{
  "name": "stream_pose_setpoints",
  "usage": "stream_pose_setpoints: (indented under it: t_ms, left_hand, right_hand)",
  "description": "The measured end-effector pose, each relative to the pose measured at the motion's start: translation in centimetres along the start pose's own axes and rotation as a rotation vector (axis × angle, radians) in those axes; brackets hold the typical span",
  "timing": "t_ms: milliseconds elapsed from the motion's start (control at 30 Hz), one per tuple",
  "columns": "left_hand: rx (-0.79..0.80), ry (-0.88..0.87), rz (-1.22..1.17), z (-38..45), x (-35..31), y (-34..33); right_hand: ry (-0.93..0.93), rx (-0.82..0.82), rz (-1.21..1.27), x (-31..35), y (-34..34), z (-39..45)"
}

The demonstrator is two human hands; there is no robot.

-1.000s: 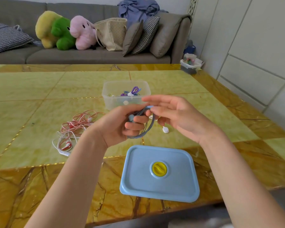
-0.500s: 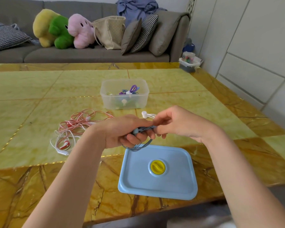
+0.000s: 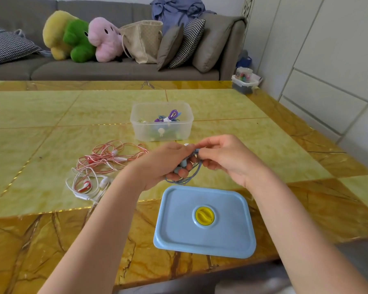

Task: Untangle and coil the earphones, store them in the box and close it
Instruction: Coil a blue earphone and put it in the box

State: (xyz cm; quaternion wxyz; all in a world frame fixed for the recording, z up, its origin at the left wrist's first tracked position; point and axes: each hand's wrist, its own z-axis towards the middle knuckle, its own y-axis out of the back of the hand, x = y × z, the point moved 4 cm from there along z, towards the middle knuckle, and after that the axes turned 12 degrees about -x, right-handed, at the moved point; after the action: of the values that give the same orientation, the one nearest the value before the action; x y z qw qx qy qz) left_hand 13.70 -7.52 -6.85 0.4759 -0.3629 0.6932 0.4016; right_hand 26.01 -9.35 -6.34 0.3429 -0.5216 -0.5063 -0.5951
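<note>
My left hand [image 3: 166, 161] grips a coil of grey-blue earphones [image 3: 186, 177], whose loops hang below the fingers. My right hand [image 3: 223, 158] pinches the cable's end at the top of the coil, against my left fingers. Both hands hover just behind the blue lid [image 3: 204, 221] with a yellow knob, which lies flat at the table's front. The clear plastic box [image 3: 162, 122] stands open further back and holds purple and green coiled earphones. A tangle of red-and-white earphones [image 3: 100, 164] lies on the table to the left.
The yellow marble-patterned table [image 3: 51, 115] reaches back to a grey sofa [image 3: 115, 68] with plush toys, cushions and a bag. A small container [image 3: 244, 80] sits past the table's far right corner, by white cabinets.
Both hands have moved slightly back from the lid toward the box. The right hand went from open fingers above the coil to pinching the cable end against it.
</note>
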Motion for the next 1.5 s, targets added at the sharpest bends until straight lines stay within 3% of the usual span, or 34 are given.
stream_pose_setpoints:
  t_ms: [133, 267, 333, 467, 533, 767, 900, 967, 1033, 1100, 1167, 1233, 1400, 1500]
  left_hand:
    - [-0.206, -0.115, 0.131, 0.8, -0.2, 0.1]
    - [-0.266, -0.272, 0.362, 1.0, -0.6, -0.5]
    - [-0.235, -0.243, 0.315, 0.8, -0.5, -0.7]
    - [0.083, -0.015, -0.121, -0.4, 0.3, -1.2]
    - [0.114, 0.008, -0.186, -0.6, 0.4, -1.0]
    - [0.005, -0.052, 0.033, -0.5, 0.3, -0.7]
    - [0.067, -0.078, 0.171, -0.7, 0.3, -1.4]
    - [0.090, -0.085, 0.093, -0.8, 0.3, -1.3]
    - [0.083, -0.071, -0.130, -0.7, 0.1, -0.5]
    - [-0.011, -0.006, -0.348, -0.6, -0.1, 0.7]
    - [-0.115, 0.029, -0.402, -0.4, -0.1, 1.3]
    - [-0.212, -0.046, -0.241, -0.2, -0.3, 1.4]
    - [-0.466, -0.550, 0.269, -0.6, -2.0, 1.4]
    - [-0.524, -0.650, 0.259, -0.9, -2.3, 1.5]
  right_hand:
    - [-0.061, -0.126, 0.064, -0.2, 0.0, 0.4]
    - [-0.044, -0.196, 0.089, 0.0, 0.2, 0.6]
    - [0.009, -0.206, 0.058, 0.1, 0.1, 0.7]
    - [0.072, -0.131, 0.054, 0.4, 0.0, 0.4]
    - [0.059, -0.081, 0.097, 0.5, 0.1, 0.3]
    - [-0.026, 0.231, 0.198, 0.7, 0.2, 0.0]
    - [-0.018, 0.149, 0.055, -0.2, 0.6, 0.4]
    - [-0.005, 0.126, 0.018, -0.3, 1.0, 0.6]
    - [0.032, 0.116, 0.059, 0.1, 1.5, 0.6]
    - [0.075, 0.122, 0.093, 0.6, 1.6, 0.4]
    - [0.126, 0.134, 0.076, 1.0, 1.3, 0.1]
    - [0.153, 0.131, 0.069, 1.2, 1.0, -0.1]
    - [0.005, 0.135, 0.210, 0.6, 1.0, 0.4]
    - [-0.010, 0.190, 0.247, 0.7, 1.0, 0.3]
